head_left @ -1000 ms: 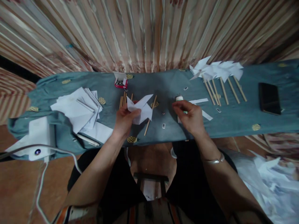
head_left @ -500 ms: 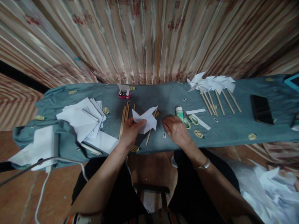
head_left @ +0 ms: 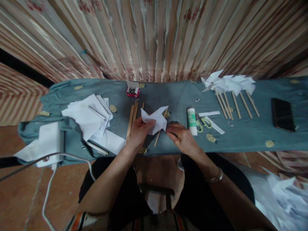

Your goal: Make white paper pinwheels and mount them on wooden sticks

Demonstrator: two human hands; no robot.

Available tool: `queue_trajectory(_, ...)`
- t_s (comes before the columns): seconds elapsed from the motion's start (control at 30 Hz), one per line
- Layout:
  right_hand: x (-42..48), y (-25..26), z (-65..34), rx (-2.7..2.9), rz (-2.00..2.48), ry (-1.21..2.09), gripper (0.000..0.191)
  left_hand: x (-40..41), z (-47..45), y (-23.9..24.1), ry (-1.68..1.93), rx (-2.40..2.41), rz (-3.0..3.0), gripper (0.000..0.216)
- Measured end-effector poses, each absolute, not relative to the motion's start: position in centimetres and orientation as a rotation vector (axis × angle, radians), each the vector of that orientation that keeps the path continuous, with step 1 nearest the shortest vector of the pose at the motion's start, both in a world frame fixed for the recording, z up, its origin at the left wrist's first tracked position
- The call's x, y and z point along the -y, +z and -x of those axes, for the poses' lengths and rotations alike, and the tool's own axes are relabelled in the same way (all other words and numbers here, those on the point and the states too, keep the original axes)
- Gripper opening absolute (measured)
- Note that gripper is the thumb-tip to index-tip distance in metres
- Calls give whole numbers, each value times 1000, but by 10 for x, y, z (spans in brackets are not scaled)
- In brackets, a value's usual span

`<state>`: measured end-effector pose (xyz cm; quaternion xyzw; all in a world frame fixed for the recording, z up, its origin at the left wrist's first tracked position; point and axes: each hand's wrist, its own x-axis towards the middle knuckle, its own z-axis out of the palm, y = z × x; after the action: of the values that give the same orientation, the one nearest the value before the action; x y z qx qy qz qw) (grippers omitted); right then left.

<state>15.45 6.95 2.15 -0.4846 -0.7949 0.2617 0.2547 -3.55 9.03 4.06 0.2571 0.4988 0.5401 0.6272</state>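
A white paper pinwheel (head_left: 157, 120) with folded blades is pinched between the thumb and fingers of my left hand (head_left: 139, 130). Under it, a thin wooden stick (head_left: 158, 138) lies slanted on the cloth, its top end showing behind the paper. My right hand (head_left: 180, 134) is closed, with its fingertips at the pinwheel's right blade; whether anything small is also in them is hidden. Just right of that hand stands or lies a white and green glue stick (head_left: 192, 120), beside green-handled scissors (head_left: 203, 124). Several loose sticks (head_left: 132, 120) lie left of the pinwheel.
A small red box (head_left: 133, 91) of dark metal pieces sits at the back. Stacked white paper (head_left: 84, 114) and a pen (head_left: 97, 148) are on the left, near a white power block (head_left: 50, 141). Several pinwheels on sticks (head_left: 231, 84) and a phone (head_left: 283, 114) lie right.
My right hand has moved left from the cloth to the pinwheel's right blade. My left hand still holds the pinwheel. The whole view has shifted slightly.
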Motion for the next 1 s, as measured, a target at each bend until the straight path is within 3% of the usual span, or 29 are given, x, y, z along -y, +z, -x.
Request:
queue_trajectory(0.4,-71,25,-176,2099,1383,648,19,-90,37,38,1271,-1158,-590,25)
queue_trajectory(0.6,-70,27,-166,2118,1437,624,9,-91,35,40,1258,-1169,-602,28)
queue_trajectory(0.73,-71,29,-161,2240,1448,560,18,-90,36,41,1258,-1170,-593,31)
queue_trajectory(1.0,-68,23,-152,2108,1308,792,11,-90,38,40,1255,-1159,-626,30)
